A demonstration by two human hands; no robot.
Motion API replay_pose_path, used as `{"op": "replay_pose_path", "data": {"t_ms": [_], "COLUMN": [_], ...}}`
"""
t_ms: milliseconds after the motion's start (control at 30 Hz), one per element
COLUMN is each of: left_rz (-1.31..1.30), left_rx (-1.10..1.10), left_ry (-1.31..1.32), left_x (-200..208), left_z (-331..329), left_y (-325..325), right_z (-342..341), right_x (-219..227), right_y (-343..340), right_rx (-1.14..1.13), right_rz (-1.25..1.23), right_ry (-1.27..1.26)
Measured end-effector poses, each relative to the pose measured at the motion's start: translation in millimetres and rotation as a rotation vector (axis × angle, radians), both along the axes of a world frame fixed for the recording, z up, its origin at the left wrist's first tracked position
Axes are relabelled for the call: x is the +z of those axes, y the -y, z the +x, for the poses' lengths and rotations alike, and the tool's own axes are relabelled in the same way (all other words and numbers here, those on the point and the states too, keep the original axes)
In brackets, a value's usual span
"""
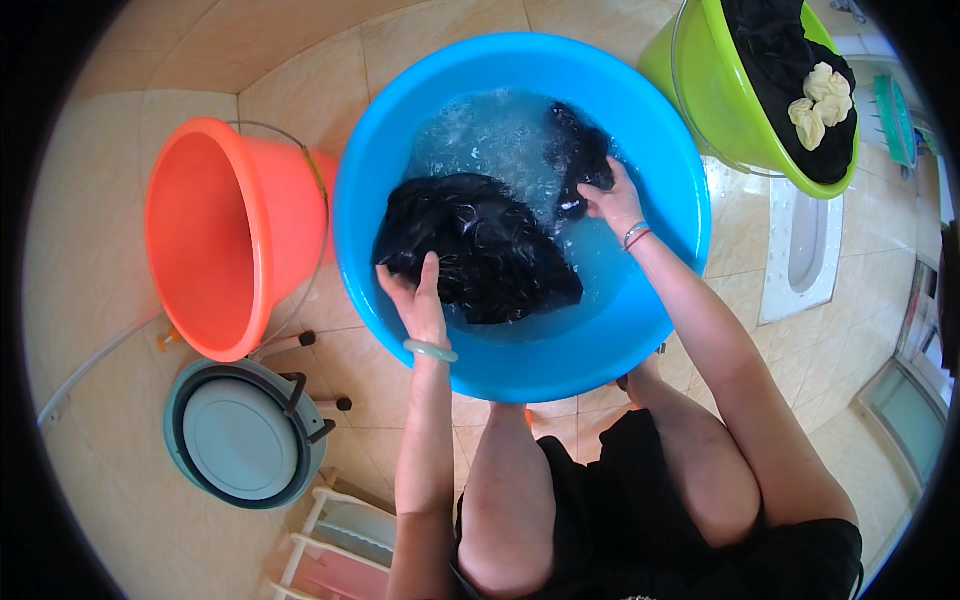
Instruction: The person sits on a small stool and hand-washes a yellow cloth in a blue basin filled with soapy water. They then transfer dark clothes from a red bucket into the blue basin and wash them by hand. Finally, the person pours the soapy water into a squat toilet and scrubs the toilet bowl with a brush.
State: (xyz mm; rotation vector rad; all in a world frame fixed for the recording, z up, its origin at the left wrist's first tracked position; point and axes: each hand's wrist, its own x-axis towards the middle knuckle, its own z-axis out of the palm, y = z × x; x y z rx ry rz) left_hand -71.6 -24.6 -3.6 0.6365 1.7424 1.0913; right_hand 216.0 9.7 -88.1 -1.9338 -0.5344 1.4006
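A wide blue basin point(520, 50) of bubbly water stands in front of my knees. Wet black cloth point(480, 240) is bunched in its left and middle part, partly above the water. My left hand point(415, 305) grips the near left edge of this bunch, its thumb on top and fingertips partly hidden in the folds. Farther right, a smaller part of black cloth point(575, 150) lies in the water, with my right hand point(613, 203) closed on its right edge. Whether both parts belong to one garment I cannot tell.
An orange bucket point(210, 240) with a wire handle stands at the left, above a grey-green folding basin point(240, 440). A lime-green bucket point(690, 90) at the upper right holds black cloth and crumpled cream gloves or cloths point(825, 100). A white squat toilet point(805, 250) lies beyond it.
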Motion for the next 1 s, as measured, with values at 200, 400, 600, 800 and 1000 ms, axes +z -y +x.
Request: {"op": "replay_pose_path", "data": {"t_ms": [200,400,600,800,1000], "left_rz": [0.448,0.260,-0.165,-0.275,-0.298], "left_rx": [-0.788,-0.573,-0.486,-0.907,-0.762], "left_ry": [-0.800,-0.596,-0.101,-0.636,0.094], "left_x": [37.1,5.2,-49.9,-25.0,-2.9], "left_z": [25.4,43.3,39.7,35.8,78.0], "left_y": [-12.0,-3.4,56.6,33.4,-4.9], "right_z": [2.1,-30.4,-71.2,-53.3,-23.6], "right_x": [20.5,85.2,26.5,50.1,-14.3], "right_y": [-4.5,1.7,83.9,28.4,2.9], "right_rx": [0.267,0.655,1.252,0.951,0.396], "right_rz": [0.116,0.472,0.156,0.247,0.218], "right_ry": [-0.002,1.030,0.763,0.423,0.806]}}
